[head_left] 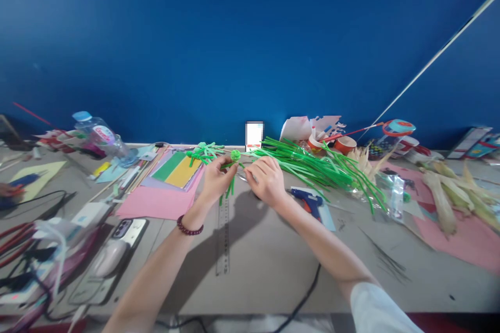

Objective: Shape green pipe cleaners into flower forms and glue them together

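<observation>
My left hand (219,178) pinches a small green pipe-cleaner piece (235,156) with a round coiled top and several stems hanging below the fingers. Close on its right, my right hand (267,179) has its fingers curled together at the end of a green stem that reaches out from the piece. Under the hands, a clear ruler (223,239) lies lengthwise on the grey table (265,270). More bent green pipe cleaners (205,151) rest behind my left hand. A large bundle of green pipe cleaners (316,164) spreads out to the right of my right hand.
A blue glue gun (310,200) lies right of my right forearm. Pink paper (158,202) and coloured sheets (175,169) are on the left, near a phone (133,231), a power strip (89,216) and a bottle (103,132). Corn husks (443,203) lie far right. Another person's hand (8,192) shows far left.
</observation>
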A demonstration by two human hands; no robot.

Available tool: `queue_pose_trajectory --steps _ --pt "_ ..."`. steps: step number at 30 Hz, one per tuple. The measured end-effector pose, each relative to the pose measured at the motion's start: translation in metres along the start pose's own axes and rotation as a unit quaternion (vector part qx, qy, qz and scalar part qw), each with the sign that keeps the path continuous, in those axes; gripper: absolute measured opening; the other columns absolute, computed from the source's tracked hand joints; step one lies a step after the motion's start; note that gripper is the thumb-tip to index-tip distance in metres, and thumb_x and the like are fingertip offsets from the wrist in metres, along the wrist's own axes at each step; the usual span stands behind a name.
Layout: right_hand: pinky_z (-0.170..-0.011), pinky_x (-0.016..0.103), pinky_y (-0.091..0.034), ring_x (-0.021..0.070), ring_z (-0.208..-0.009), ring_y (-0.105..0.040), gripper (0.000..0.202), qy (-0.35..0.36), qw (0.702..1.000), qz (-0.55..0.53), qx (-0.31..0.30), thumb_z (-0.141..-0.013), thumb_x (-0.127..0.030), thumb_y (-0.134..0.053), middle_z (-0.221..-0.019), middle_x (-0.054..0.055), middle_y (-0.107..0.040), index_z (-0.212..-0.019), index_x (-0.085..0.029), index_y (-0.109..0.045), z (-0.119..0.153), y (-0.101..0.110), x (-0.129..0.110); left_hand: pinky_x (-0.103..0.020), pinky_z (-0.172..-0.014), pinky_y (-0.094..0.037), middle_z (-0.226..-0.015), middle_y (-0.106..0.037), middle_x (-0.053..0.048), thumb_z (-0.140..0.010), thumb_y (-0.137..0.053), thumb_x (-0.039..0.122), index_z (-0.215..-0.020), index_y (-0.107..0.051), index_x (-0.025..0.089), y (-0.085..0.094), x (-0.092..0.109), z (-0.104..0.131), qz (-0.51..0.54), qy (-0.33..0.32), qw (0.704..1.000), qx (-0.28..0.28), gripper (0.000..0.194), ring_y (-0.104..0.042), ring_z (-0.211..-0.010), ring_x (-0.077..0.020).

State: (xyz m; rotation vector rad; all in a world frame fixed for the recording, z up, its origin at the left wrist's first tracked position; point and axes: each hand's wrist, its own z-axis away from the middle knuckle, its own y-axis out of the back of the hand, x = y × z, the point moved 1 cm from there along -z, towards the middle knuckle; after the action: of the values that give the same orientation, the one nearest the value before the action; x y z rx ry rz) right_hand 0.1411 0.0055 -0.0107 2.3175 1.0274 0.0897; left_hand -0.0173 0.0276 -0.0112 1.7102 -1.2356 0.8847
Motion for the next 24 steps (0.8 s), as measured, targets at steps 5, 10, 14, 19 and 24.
queue_pose_trajectory --steps 5,10,14,19,24 --pt "-0.077 0.035 -0.039 0.0211 -0.086 -0.053 0.017 0.009 1.0 0.007 -0.006 -0.09 -0.02 -0.052 -0.08 0.006 -0.068 -0.078 -0.02 -0.064 -0.007 0.01 0.004 -0.023 -0.056 -0.042 -0.068 -0.061 -0.002 -0.074 -0.062 0.026 -0.07 -0.06 0.017 0.008 0.006 -0.003 -0.066 -0.044 0.995 -0.063 0.01 -0.056 -0.064 -0.0139" --pt "-0.078 0.035 -0.042 0.0196 -0.08 -0.054 0.016 -0.037 0.994 -0.1 -0.009 -0.089 -0.02 -0.054 -0.076 0.004 -0.069 -0.076 -0.021 -0.064 -0.017 0.019 0.008 -0.022 -0.053 -0.041 -0.067 -0.061 -0.001 -0.073 -0.062 0.024 -0.07 -0.062 0.016 0.015 0.02 -0.003 -0.085 -0.058 0.989 -0.11 0.008 -0.055 -0.063 -0.0141" --pt "-0.076 0.034 -0.043 0.0188 -0.079 -0.056 0.014 -0.124 0.967 -0.22 -0.04 -0.086 -0.024 -0.059 -0.075 0.004 -0.067 -0.073 -0.02 -0.064 -0.02 0.021 0.015 -0.024 -0.056 -0.045 -0.071 -0.066 -0.004 -0.072 -0.065 0.027 -0.075 -0.067 0.016 0.019 0.028 -0.003 -0.029 -0.023 0.989 -0.145 0.012 -0.06 -0.066 -0.0166" --pt "-0.063 0.028 -0.038 0.0138 -0.065 -0.052 0.025 -0.289 0.839 -0.439 -0.142 -0.078 -0.042 -0.067 -0.07 0.001 -0.061 -0.071 -0.019 -0.064 -0.016 0.012 0.026 -0.026 -0.061 -0.048 -0.073 -0.068 -0.004 -0.072 -0.067 0.026 -0.077 -0.069 0.017 0.022 0.032 0.001 0.06 0.027 0.979 -0.193 0.01 -0.062 -0.067 -0.0163" --pt "-0.058 0.024 -0.032 0.0088 -0.057 -0.044 0.034 -0.377 0.698 -0.59 -0.152 -0.065 -0.047 -0.077 -0.061 -0.004 -0.054 -0.069 -0.017 -0.062 -0.01 -0.002 0.023 -0.021 -0.06 -0.045 -0.07 -0.064 -0.001 -0.069 -0.072 0.025 -0.073 -0.067 0.016 0.014 0.03 0.004 0.179 0.08 0.965 -0.172 0.011 -0.056 -0.063 -0.0108"
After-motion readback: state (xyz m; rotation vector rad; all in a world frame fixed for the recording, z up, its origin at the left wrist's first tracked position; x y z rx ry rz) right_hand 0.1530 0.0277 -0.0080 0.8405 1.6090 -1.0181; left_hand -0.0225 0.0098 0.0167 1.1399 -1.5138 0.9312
